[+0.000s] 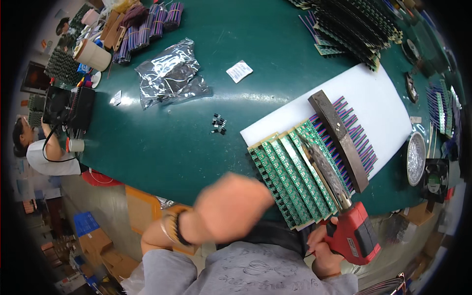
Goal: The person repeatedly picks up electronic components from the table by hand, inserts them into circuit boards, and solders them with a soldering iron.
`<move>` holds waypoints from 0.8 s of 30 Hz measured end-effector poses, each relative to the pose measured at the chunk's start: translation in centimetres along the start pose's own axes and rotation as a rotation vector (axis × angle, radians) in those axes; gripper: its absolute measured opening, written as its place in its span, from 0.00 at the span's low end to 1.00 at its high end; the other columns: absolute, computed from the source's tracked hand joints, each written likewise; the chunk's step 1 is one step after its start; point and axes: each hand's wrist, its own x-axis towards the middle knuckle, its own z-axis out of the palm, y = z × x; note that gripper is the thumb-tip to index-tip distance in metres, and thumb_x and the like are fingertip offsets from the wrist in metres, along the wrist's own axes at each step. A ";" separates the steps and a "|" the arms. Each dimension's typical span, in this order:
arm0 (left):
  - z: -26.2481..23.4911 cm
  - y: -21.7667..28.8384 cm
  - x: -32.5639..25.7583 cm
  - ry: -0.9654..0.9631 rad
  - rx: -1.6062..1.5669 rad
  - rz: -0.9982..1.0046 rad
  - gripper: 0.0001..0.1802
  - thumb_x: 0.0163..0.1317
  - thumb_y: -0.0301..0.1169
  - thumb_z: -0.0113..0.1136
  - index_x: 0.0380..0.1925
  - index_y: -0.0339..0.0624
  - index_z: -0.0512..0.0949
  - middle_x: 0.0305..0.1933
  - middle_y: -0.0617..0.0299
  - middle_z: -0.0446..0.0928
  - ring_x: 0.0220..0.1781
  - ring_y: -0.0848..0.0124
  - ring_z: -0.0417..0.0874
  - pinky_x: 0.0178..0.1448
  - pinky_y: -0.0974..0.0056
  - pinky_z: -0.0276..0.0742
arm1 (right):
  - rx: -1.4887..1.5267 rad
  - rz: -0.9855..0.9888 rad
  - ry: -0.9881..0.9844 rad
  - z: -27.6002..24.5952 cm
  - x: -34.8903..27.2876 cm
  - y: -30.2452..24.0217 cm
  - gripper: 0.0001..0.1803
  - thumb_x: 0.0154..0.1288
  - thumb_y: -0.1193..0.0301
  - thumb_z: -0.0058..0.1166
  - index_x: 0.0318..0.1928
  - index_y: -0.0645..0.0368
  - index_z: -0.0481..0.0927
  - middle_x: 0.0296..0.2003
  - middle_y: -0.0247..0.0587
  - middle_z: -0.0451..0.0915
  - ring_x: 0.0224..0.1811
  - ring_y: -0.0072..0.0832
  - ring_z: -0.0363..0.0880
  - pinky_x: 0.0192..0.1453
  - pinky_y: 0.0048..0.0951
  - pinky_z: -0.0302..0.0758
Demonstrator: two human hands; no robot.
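My right hand (324, 253) is wrapped round the grip of a red and black soldering gun (355, 233). Its metal barrel points up and left over a row of green circuit board strips (290, 174). These strips lie side by side on a white board (388, 105), and striped wires (361, 132) run out from their right side. A dark heavy bar (339, 140) rests across the wires. Beside the strips' near left edge, my left hand (233, 206) is blurred by motion, so its fingers and anything in them cannot be made out.
Small black parts (219, 124) lie loose on the green table (196, 157). Beyond them are a clear plastic bag (169, 73) and a white packet (239, 71). Wire bundles (147, 29) sit far left, stacked boards (351, 27) far right. A metal bowl (416, 157) stands right; another person (49, 152) is left.
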 end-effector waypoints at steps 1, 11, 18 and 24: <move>1.9 0.8 1.1 0.345 -0.260 0.411 0.15 0.54 0.25 0.65 0.42 0.28 0.83 0.41 0.48 0.84 0.37 0.55 0.86 0.46 0.57 0.87 | -0.023 0.034 -0.020 0.1 0.0 -0.2 0.39 0.57 0.85 0.50 0.72 0.63 0.62 0.24 0.41 0.78 0.20 0.24 0.72 0.28 0.28 0.74; 4.4 4.9 1.5 0.351 -0.268 0.494 0.20 0.53 0.25 0.62 0.43 0.19 0.80 0.44 0.42 0.81 0.39 0.57 0.84 0.44 0.60 0.84 | -0.104 0.072 -0.011 0.5 0.4 -0.5 0.38 0.61 0.84 0.55 0.72 0.63 0.60 0.29 0.45 0.80 0.23 0.21 0.72 0.27 0.23 0.69; 4.5 4.4 1.1 0.291 -0.352 0.437 0.20 0.51 0.27 0.62 0.43 0.20 0.82 0.43 0.43 0.83 0.40 0.56 0.86 0.44 0.60 0.86 | -0.282 -0.325 -0.396 -0.4 3.3 -0.4 0.38 0.63 0.86 0.57 0.72 0.64 0.60 0.27 0.42 0.79 0.22 0.21 0.72 0.26 0.23 0.68; 4.3 4.3 1.1 0.306 -0.344 0.417 0.18 0.52 0.24 0.63 0.41 0.20 0.81 0.44 0.44 0.82 0.40 0.58 0.85 0.43 0.61 0.85 | -0.505 -0.482 -0.537 -2.8 2.8 1.2 0.37 0.64 0.86 0.57 0.72 0.64 0.60 0.27 0.41 0.79 0.22 0.22 0.72 0.27 0.25 0.71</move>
